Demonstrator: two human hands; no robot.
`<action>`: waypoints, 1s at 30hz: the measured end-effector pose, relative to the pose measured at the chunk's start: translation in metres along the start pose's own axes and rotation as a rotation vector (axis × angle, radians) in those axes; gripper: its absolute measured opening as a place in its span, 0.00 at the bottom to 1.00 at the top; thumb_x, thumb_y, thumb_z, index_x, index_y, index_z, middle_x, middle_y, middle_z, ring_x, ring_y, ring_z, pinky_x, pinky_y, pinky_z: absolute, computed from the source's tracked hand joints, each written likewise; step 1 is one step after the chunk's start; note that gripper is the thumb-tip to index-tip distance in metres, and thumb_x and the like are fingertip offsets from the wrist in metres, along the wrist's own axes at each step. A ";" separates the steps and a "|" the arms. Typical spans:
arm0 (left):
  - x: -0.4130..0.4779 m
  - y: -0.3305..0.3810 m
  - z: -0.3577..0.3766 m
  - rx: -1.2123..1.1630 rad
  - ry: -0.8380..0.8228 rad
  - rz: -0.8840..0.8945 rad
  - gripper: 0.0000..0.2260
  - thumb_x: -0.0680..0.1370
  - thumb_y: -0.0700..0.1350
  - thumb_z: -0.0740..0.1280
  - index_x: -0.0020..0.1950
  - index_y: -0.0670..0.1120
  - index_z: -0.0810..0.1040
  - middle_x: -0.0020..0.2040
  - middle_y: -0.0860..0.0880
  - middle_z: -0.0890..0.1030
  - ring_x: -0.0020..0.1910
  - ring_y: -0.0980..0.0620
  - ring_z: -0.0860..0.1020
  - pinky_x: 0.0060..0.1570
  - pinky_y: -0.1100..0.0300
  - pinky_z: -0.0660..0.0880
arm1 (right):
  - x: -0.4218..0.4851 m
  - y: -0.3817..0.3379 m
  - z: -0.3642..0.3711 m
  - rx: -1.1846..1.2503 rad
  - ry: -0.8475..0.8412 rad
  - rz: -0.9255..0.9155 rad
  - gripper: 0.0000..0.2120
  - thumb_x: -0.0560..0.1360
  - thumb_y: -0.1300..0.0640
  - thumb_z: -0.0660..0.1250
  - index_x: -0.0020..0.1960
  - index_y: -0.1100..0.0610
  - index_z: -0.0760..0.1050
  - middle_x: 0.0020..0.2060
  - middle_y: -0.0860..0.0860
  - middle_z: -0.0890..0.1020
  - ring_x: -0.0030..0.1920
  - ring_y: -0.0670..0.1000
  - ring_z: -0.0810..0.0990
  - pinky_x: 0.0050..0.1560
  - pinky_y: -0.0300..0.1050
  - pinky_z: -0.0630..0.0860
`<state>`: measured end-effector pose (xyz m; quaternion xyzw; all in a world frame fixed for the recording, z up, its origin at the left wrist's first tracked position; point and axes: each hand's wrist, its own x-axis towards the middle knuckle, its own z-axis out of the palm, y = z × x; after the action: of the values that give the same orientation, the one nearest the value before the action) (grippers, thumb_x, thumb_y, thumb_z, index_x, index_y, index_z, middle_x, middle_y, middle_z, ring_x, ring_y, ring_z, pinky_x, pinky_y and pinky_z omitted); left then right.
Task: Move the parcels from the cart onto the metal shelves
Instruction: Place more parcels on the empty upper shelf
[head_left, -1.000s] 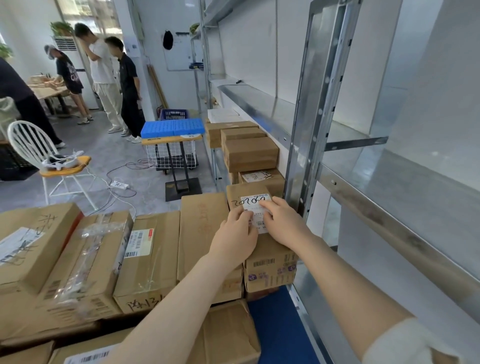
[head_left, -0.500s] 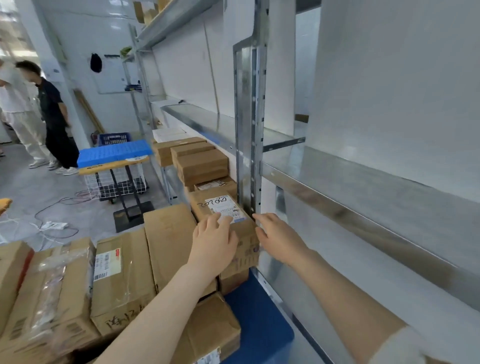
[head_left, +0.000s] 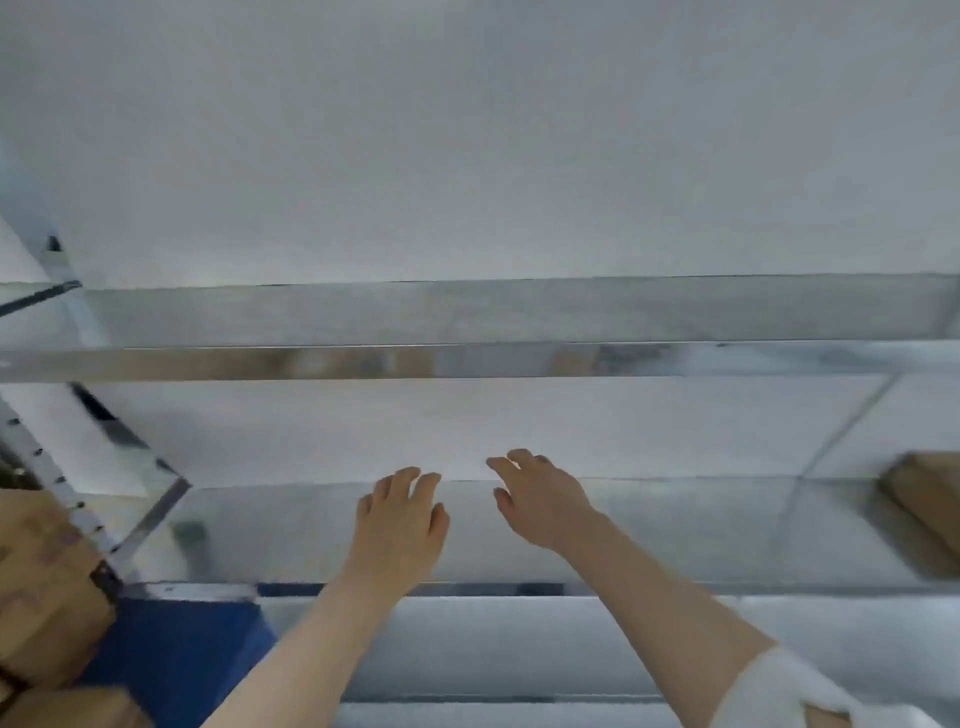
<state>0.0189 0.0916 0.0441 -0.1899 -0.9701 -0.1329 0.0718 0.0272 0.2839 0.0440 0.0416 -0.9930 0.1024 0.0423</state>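
Steel shelf (head_left: 675, 530) sits under our left hand (head_left: 400, 525) and right hand (head_left: 540, 504), fingers loosely spread, holding nothing; the parcels (head_left: 47, 587) wait left on the cart (head_left: 171, 654), best gripped by both sides.

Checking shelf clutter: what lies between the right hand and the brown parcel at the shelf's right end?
Head view: only bare metal shelf runs from the right hand to the parcel.

Bright, even light; motion blur smears the view (wide-angle bending at the edges), soft glare on the metal shelf (head_left: 467, 361).
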 end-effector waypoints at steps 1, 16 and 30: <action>0.005 0.033 0.009 -0.012 -0.030 0.056 0.25 0.74 0.54 0.50 0.66 0.48 0.74 0.67 0.46 0.73 0.65 0.42 0.72 0.59 0.45 0.70 | -0.023 0.031 -0.008 -0.017 0.012 0.076 0.21 0.81 0.51 0.53 0.73 0.51 0.60 0.71 0.53 0.65 0.66 0.57 0.68 0.61 0.53 0.71; -0.018 0.502 0.137 -0.162 -0.204 0.601 0.27 0.75 0.54 0.44 0.69 0.49 0.70 0.70 0.48 0.69 0.67 0.45 0.67 0.60 0.50 0.65 | -0.338 0.405 -0.107 -0.120 0.060 0.697 0.18 0.81 0.49 0.52 0.69 0.50 0.64 0.63 0.53 0.71 0.63 0.58 0.70 0.52 0.52 0.75; 0.014 0.622 0.203 -0.122 -0.262 0.509 0.18 0.81 0.50 0.53 0.71 0.51 0.65 0.70 0.49 0.66 0.68 0.47 0.65 0.63 0.51 0.64 | -0.343 0.560 -0.097 -0.072 0.008 0.621 0.15 0.80 0.53 0.53 0.65 0.52 0.66 0.59 0.51 0.73 0.59 0.54 0.73 0.46 0.45 0.72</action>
<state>0.2289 0.7095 -0.0036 -0.4467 -0.8825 -0.1431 -0.0344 0.3239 0.8757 -0.0048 -0.2656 -0.9610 0.0752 0.0144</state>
